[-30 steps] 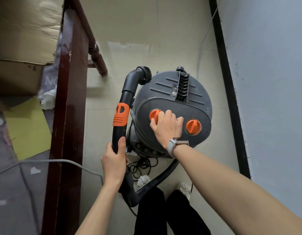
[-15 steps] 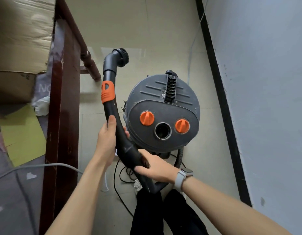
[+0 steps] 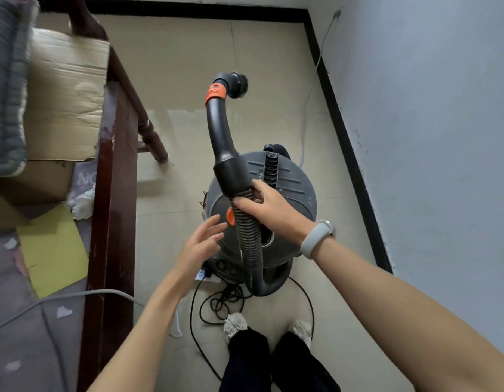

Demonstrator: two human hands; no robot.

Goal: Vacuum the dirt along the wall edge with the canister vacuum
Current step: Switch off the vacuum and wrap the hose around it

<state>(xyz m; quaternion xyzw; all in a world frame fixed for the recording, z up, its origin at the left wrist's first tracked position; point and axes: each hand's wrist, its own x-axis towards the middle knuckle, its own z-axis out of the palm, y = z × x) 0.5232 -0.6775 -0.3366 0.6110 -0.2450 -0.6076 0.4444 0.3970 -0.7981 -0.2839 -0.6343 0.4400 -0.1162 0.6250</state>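
While the canister vacuum [image 3: 262, 210] is sitting on the floor just beside the wall [image 3: 431, 137], the right hand [image 3: 269, 206] is gripping the ribbed hose [image 3: 249, 239] just below the rigid wand [image 3: 221, 131], holding the round brush nozzle [image 3: 239, 85] up in the air. The left hand [image 3: 201, 244] is hovering near the hose with fingers spread, holding nothing. This looks like the set-up step; next, the nozzle needs lowering to the black baseboard [image 3: 346, 137] edge.
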